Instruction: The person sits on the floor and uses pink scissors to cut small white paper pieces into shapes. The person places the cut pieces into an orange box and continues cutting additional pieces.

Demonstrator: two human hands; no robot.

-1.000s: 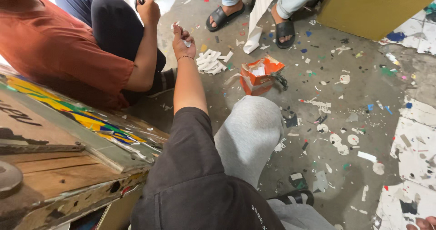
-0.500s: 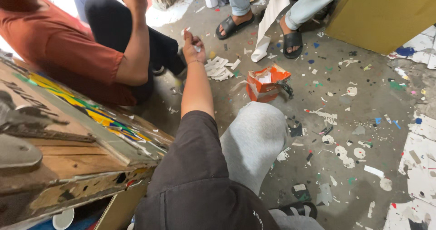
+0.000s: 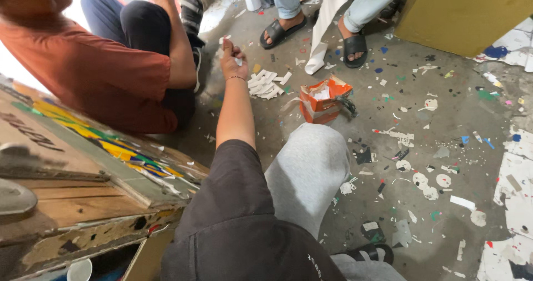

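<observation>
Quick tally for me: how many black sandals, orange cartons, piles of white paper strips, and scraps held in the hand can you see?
Black sandals: 4
Orange carton: 1
Pile of white paper strips: 1
White scrap pinched in the left hand: 1
Total: 7

The left hand (image 3: pixel 233 56), pinching white paper scraps (image 3: pixel 237 61), has drawn slightly closer.

Single head-worn view, looking steeply down and forward past own shoulder and raised knee (image 3: pixel 308 170) onto littered concrete floor (image 3: pixel 444 109); near to arm, farther from seated people ahead.
</observation>
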